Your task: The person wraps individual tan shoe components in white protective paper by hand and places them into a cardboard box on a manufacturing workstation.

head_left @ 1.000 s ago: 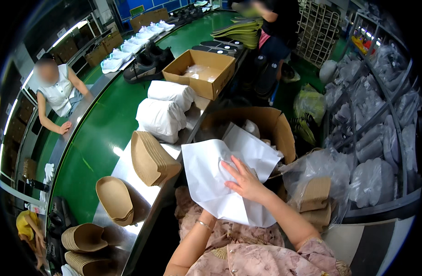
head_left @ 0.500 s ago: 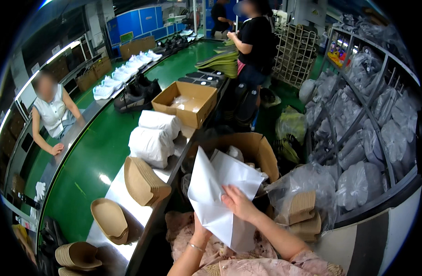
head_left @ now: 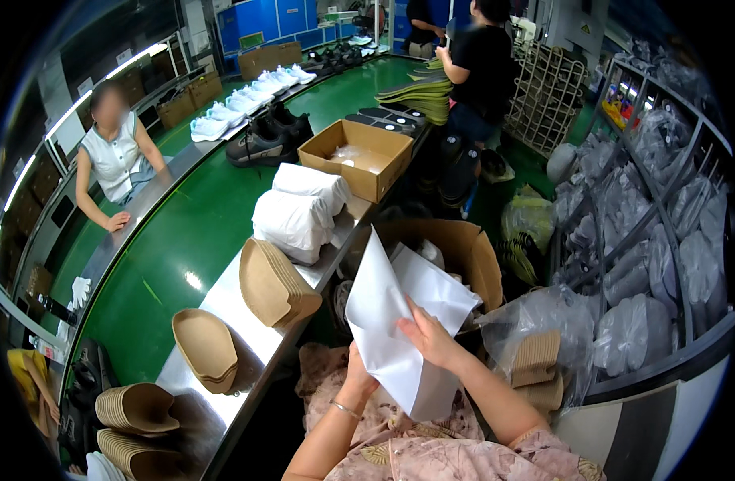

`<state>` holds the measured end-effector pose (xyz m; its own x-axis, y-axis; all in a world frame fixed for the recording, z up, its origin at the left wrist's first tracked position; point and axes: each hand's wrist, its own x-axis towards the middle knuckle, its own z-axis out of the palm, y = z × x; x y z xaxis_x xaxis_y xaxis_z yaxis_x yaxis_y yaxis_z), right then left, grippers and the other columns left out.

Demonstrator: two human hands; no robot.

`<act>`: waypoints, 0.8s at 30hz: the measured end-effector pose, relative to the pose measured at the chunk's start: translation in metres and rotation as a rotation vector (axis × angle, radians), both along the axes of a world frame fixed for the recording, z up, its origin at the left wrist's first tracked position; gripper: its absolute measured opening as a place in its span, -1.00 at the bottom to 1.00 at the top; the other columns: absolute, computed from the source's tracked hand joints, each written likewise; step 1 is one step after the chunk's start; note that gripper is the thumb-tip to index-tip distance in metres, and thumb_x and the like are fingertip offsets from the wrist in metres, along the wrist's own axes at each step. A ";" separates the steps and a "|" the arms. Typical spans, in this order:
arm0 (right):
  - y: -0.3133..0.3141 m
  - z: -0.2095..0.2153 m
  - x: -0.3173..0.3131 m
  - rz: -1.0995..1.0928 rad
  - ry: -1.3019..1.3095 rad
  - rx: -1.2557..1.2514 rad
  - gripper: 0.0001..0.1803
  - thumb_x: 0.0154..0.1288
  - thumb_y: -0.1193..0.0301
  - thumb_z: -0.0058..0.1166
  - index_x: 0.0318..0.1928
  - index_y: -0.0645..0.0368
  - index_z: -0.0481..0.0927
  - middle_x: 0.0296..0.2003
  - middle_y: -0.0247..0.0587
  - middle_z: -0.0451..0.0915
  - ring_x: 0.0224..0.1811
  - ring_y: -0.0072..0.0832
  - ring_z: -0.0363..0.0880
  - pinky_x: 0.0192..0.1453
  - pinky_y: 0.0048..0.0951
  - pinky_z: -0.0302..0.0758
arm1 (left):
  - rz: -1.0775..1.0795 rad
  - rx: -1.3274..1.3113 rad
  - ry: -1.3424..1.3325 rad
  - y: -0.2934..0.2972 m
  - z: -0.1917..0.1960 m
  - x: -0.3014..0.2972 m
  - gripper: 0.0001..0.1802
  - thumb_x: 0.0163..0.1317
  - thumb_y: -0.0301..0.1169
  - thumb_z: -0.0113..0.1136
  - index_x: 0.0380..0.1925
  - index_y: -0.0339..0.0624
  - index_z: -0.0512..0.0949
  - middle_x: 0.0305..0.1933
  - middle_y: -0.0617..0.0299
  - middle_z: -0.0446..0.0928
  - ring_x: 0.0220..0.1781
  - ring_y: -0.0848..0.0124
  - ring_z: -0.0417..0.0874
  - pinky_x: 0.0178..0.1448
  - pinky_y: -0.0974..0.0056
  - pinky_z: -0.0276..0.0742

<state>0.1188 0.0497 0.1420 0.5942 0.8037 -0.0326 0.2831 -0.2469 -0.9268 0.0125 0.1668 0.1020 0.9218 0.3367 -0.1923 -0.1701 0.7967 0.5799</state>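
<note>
A large sheet of white paper (head_left: 383, 321), bent along a crease, is held up above my lap. My left hand (head_left: 359, 375) grips its lower left edge, the fingers partly hidden behind it. My right hand (head_left: 432, 343) presses on the sheet from the right, its thumb and fingers closed on the paper near the fold. A second flap of white paper (head_left: 440, 282) spreads behind, over an open carton (head_left: 473, 252); whether it is part of the same sheet I cannot tell. Left of my hands, a stack of brown moulded cardboard shoe forms (head_left: 263, 280) stands on the metal ledge (head_left: 223, 301).
More brown forms (head_left: 203, 345) line the ledge, beyond them white wrapped bundles (head_left: 291, 224) and a small carton (head_left: 359, 180). Shoes (head_left: 263, 144) stand on the green conveyor (head_left: 155, 264). A rack of bagged items (head_left: 656, 224) rises at right. Other people (head_left: 115, 164) stand across the belt and farther back.
The view has shifted, so the surroundings sit a little farther right. Both hands keep the paper; my right-hand fingers look slightly more extended along it.
</note>
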 end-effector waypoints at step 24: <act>-0.004 0.015 -0.001 0.153 0.312 0.192 0.30 -0.23 0.36 0.40 0.38 0.12 -0.33 0.31 -0.14 -0.01 0.35 -0.39 -0.02 0.37 -0.41 -0.02 | -0.333 0.030 -0.093 0.012 -0.006 -0.015 -0.77 0.17 -0.52 0.10 -0.15 -0.27 0.52 -0.24 0.21 0.57 -0.28 0.45 0.61 -0.15 0.33 0.57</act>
